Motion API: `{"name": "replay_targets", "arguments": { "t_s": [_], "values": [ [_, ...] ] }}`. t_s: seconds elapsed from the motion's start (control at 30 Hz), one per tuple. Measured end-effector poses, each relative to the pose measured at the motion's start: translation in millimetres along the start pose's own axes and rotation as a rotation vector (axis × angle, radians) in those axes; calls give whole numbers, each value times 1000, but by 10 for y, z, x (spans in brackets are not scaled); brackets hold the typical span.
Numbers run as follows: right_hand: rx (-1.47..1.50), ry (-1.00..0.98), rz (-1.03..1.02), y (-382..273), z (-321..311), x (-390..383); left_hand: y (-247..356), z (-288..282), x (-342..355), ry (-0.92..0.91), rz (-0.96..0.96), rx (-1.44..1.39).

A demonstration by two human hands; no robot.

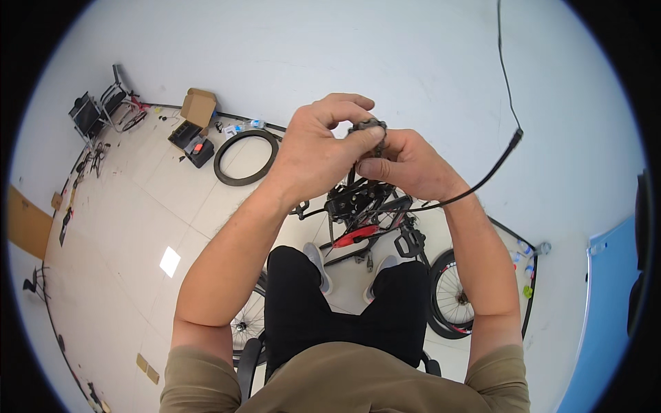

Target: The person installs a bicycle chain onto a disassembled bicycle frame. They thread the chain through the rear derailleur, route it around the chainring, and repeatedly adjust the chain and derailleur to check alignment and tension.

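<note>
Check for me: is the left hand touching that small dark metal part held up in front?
Touching. The head view shows the left hand with its fingers pressed against the small dark metal part, with no gap visible.

Bright even light, soft shadows, sharp centre, fisheye-bent dark rim.

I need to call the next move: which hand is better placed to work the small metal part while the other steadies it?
Probably the right hand: its fingertips pinch the small metal part, and the black cable trails from that side. The left hand wraps over it from above, steadying.
</note>
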State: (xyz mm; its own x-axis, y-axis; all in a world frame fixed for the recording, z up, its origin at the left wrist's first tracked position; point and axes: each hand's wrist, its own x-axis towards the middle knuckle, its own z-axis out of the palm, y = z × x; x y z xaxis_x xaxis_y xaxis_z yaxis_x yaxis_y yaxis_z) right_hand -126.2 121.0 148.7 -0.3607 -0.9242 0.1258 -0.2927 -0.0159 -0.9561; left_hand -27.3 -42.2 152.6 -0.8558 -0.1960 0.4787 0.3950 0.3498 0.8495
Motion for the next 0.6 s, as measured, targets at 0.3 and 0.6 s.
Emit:
{"name": "replay_targets", "arguments": {
  "t_s": [0.3, 0.6],
  "values": [
    [-44, -164, -96, -66, -59, 231, 104, -132, 16, -60, 17, -8],
    [97, 32, -59, 6, 158, 231, -231, -38, -477, 183, -196, -528]
  ]
}}
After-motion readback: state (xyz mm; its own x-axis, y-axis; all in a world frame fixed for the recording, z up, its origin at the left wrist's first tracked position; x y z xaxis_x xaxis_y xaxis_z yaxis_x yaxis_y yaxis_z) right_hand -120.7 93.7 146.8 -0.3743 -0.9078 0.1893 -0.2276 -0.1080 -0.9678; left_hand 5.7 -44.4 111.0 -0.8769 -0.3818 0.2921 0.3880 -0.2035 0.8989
